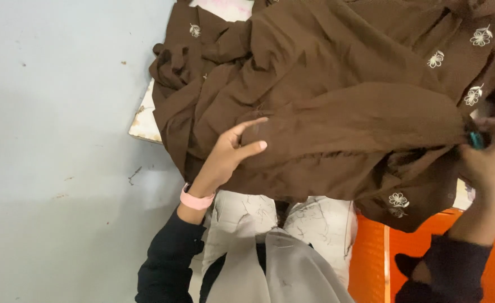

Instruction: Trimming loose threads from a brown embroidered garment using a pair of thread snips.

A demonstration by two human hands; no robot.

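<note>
From the head camera, looking down, a large brown cloth (337,106) with small white embroidered flowers lies heaped over a pale worktop (144,124), its folds spilling off the near edge toward the person's lap. The left hand (231,150) rests on the near fold, fingers loosely spread and the forefinger stretched out, the thumb lying flat along the cloth; it seems to press the fabric down so that it stays taut rather than sliding away. A pink wristband (196,199) sits at the cuff of the dark sleeve. At the right edge, the right hand (491,163) is closed around a small teal object (476,140), held right against the gathered edge of the cloth; what the object is I cannot tell, as most of it is hidden by the fingers. The cloth runs stretched between the two hands, which may be why they stand well apart. Below, an orange plastic seat (388,252) shows beside the person's pale, patterned trousers.
</note>
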